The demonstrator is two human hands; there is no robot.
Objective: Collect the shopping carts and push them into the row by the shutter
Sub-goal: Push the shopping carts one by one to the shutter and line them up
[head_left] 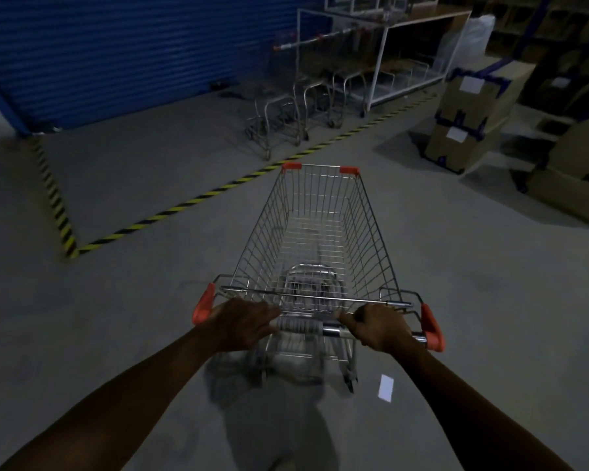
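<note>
Shopping cart of silver wire mesh with orange plastic corner guards (pixel 317 232), seen from above and behind at the centre of the head view. It stands on the grey concrete floor (pixel 133 317) with its basket empty and its nose pointing away from the person. The chrome handle bar (pixel 306 326), capped with orange at each end, lies nearest the camera. The left hand (pixel 244 322) grips the bar left of its middle, fingers held close together and curled over the top of it. The right hand (pixel 380 329) grips the bar towards its right end, fingers likewise together and wrapped round it; the thumbs cannot be made out. Both bare forearms reach in from the lower corners.

A strip of yellow-and-black hazard tape (pixel 184 205) crosses the floor just beyond the cart's front. Past that line stands a row of nested silver carts with red-tipped handles (pixel 293 113), well apart from the held cart and near the ribbed blue roller shutter (pixel 116 56), which fills the upper left. A white metal frame rack (pixel 381 59) stands just to the right of the row. Stacked brown cardboard boxes with blue strapping (pixel 466 120) occupy the right side. A small white slip of paper (pixel 386 387) lies on the floor beside the cart's rear right wheel.
</note>
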